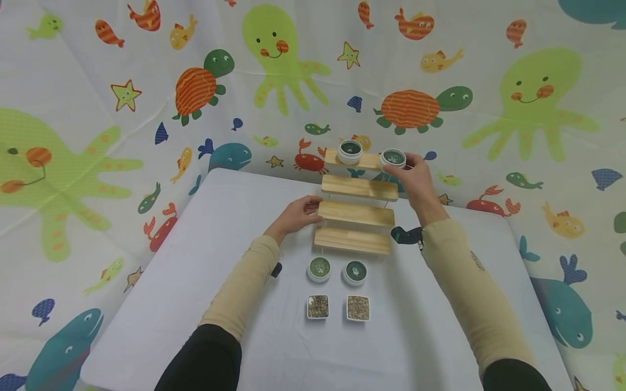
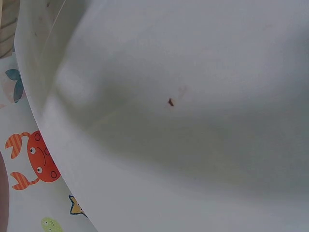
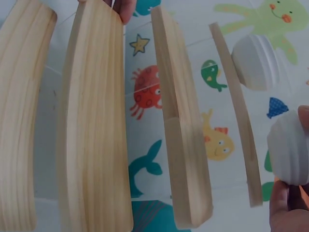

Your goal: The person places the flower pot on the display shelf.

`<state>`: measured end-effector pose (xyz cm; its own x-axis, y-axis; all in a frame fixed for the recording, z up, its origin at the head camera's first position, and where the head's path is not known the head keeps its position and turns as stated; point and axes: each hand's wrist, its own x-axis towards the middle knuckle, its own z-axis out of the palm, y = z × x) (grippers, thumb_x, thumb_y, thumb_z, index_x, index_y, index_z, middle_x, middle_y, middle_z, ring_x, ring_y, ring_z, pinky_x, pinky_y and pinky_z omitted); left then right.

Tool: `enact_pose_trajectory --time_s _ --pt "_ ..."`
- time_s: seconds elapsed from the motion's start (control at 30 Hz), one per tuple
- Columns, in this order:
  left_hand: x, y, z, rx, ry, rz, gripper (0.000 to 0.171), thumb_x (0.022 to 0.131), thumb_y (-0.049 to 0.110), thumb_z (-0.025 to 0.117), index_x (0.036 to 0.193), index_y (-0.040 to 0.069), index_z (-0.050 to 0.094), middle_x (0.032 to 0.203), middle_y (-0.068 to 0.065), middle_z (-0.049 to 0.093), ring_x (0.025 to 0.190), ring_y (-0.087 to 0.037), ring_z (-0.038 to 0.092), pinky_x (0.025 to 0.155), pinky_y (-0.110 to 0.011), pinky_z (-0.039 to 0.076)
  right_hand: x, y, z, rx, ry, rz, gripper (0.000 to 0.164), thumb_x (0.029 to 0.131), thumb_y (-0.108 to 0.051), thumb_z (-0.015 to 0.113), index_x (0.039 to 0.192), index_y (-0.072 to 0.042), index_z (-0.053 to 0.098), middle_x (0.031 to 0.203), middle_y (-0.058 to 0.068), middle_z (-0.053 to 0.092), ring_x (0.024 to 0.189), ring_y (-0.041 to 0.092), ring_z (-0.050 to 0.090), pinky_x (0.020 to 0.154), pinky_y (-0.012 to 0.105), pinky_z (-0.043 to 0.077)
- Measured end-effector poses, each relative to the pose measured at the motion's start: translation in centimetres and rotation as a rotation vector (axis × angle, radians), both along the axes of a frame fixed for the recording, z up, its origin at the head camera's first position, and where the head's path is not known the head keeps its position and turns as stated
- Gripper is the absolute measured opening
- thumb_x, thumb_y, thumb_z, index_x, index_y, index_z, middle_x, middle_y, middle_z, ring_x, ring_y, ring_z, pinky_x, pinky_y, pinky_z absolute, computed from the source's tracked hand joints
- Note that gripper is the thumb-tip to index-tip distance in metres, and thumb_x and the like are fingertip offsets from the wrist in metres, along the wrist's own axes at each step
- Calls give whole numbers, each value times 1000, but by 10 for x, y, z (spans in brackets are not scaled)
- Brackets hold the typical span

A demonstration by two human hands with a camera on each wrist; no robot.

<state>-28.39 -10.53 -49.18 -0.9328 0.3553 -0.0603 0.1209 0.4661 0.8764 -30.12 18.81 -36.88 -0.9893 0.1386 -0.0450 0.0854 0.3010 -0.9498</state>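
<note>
A stepped rack of wooden boards (image 1: pixel 359 213) stands on the white table. At its upper right, my right hand (image 1: pixel 419 182) holds a small white round bowl (image 1: pixel 393 158) of dark green contents by its side. In the right wrist view that bowl (image 3: pixel 288 147) appears slightly apart from the top board (image 3: pixel 241 121). Another white bowl (image 1: pixel 350 152) with dark green contents sits on the top board's left part. My left hand (image 1: pixel 297 215) grips the left end of the third board down; its fingers (image 3: pixel 126 9) show at that board's edge in the right wrist view.
Before the rack stand a round bowl of lighter green contents (image 1: pixel 319 269), one of dark green (image 1: pixel 355 272), and two square white dishes, one with brownish-green bits (image 1: pixel 318 307), one with tan bits (image 1: pixel 358 308). A sea-animal printed cloth (image 1: pixel 303 70) hangs behind.
</note>
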Motion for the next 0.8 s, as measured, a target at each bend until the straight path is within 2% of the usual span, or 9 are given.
enact_pose_trajectory --time_s 0.43,0.8 --pt "1 0 2 4 7 -3 64 86 21 77 140 3 48 140 -13 52 127 -23 53 108 -29 44 -11 -6 -2 27 -7 8 78 86 -29 76 148 -5 34 142 13 42 126 23 44 108 34 43" --pt "3 1 5 6 -5 2 63 87 21 76 140 3 48 140 -13 52 128 -22 53 108 -29 44 -13 -11 3 42 -31 14 77 86 -30 75 147 -5 35 142 13 43 124 23 45 107 34 44"
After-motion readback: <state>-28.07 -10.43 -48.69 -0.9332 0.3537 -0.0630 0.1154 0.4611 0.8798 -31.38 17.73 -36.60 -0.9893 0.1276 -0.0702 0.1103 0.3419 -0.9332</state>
